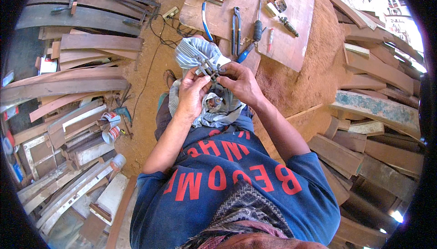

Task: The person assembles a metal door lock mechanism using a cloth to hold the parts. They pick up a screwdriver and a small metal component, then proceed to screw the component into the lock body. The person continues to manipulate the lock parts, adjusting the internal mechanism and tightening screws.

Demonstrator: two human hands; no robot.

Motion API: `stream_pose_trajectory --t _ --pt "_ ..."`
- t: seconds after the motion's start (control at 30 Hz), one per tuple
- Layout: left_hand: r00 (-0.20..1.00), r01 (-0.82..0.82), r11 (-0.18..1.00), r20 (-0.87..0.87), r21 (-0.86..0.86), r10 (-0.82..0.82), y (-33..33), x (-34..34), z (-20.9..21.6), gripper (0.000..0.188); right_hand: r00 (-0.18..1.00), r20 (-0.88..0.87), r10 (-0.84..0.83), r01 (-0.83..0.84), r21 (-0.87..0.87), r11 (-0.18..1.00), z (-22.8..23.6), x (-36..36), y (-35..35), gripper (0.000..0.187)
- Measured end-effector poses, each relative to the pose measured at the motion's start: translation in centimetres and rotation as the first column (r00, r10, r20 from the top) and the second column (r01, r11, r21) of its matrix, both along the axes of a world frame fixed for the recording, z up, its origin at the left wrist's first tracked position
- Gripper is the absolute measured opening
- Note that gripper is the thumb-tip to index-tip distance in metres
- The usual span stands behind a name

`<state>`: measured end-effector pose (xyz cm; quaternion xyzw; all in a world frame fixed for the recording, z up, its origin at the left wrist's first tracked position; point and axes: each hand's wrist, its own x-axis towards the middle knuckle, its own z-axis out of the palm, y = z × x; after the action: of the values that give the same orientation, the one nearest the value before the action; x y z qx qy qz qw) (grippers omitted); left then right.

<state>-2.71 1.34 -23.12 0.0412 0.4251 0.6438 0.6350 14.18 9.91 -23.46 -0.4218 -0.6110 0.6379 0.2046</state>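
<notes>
In front of my lap, both hands grip a small grey metal fitting (208, 68) with short projecting arms. My left hand (190, 95) pinches it from the left with thumb and fingers. The thumb and fingertips of my right hand (242, 81) close on its right side. Beneath the hands a striped blue and white cloth (193, 51) covers my lap. On it rests a round metal machine part (215, 102) with a central shaft, partly hidden by folds. What the fingertips cover cannot be made out.
Ahead lies a wooden board (291, 53) bearing pincers (236, 30), a black-handled screwdriver (258, 29), a slim red-and-clear tool (271, 39) and a dark metal part (288, 26). A cable runs to a socket block (170, 12). Wood stacks (100, 43) flank both sides; sawdust (318, 44) covers the ground.
</notes>
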Motion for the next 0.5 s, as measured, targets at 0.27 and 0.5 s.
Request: stream_pose_trajectory --t 0.27,0.5 --pt "0.996 0.011 0.998 -0.092 -0.064 -0.017 0.4 0.3 0.6 0.031 0.999 0.029 0.034 -0.038 0.147 0.988 2.0 -0.3 0.7 0.026" --pt "0.994 -0.062 0.996 -0.097 -0.063 0.056 0.5 0.8 0.7 0.022 0.998 -0.049 0.037 -0.036 0.018 0.999 1.1 0.2 0.6 0.031"
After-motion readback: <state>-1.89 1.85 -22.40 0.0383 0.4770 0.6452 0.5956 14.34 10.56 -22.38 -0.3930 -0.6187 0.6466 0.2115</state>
